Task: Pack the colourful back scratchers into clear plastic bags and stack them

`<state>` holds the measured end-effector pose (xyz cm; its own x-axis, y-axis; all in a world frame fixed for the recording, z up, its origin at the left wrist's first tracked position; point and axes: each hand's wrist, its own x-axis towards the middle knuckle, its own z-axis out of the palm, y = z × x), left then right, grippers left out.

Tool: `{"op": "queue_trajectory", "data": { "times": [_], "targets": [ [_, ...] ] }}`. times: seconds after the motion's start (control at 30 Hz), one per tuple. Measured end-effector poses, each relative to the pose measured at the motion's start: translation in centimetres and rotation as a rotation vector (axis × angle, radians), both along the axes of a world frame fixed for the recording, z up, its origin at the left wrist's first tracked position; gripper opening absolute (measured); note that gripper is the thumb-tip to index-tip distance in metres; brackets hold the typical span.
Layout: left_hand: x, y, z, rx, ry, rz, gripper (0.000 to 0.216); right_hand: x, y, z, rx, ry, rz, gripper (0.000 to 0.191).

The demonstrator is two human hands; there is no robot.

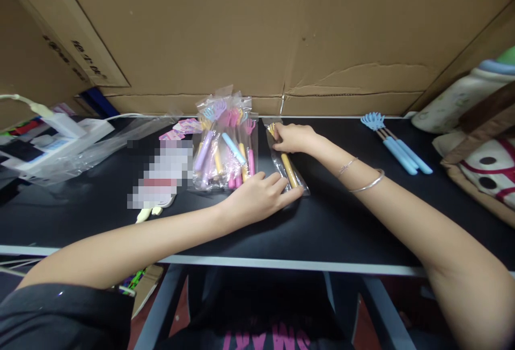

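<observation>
A clear plastic bag with a yellow-handled scratcher (288,170) lies on the black table (341,221). My left hand (259,197) rests on the bag's near end, fingers flat and pressing it down. My right hand (293,138) is closed on the bag's far end, pinching it at the scratcher's head. Just left of the bag sits a pile of bagged scratchers (225,146) in purple, pink, blue and yellow.
Two blue scratchers (396,143) lie unbagged at the right. A patterned bag (478,167) stands at the far right. Clear plastic and a white device (60,135) sit at the left, pink cards (183,127) behind. A cardboard wall (261,33) backs the table.
</observation>
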<state>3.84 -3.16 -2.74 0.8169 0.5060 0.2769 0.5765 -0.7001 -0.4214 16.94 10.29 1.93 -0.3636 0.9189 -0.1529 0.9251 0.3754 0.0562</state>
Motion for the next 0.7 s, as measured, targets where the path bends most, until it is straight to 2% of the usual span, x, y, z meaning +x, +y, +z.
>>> {"op": "queue_trajectory", "data": {
  "times": [0.13, 0.27, 0.37, 0.53, 0.7],
  "targets": [
    [0.1, -0.5, 0.0, 0.037, -0.006, 0.025, 0.029, 1.3, 0.8, -0.4, -0.083, 0.104, -0.028, 0.028],
    [0.1, -0.9, -0.2, 0.087, -0.044, 0.010, 0.029, 2.5, 1.2, -0.6, -0.066, 0.158, -0.060, 0.029],
    [0.1, -0.8, -0.2, 0.064, -0.036, -0.012, 0.025, 3.5, 1.6, -0.3, -0.058, 0.184, -0.071, 0.028],
    [0.2, -0.5, -0.2, 0.010, -0.007, -0.036, 0.019, 3.8, 2.0, 1.8, -0.107, 0.445, -0.078, 0.024],
    [0.2, -0.3, -0.5, 0.031, -0.025, -0.057, 0.017, 0.8, 2.5, 4.9, -0.092, 0.682, -0.017, 0.020]
  ]
}}
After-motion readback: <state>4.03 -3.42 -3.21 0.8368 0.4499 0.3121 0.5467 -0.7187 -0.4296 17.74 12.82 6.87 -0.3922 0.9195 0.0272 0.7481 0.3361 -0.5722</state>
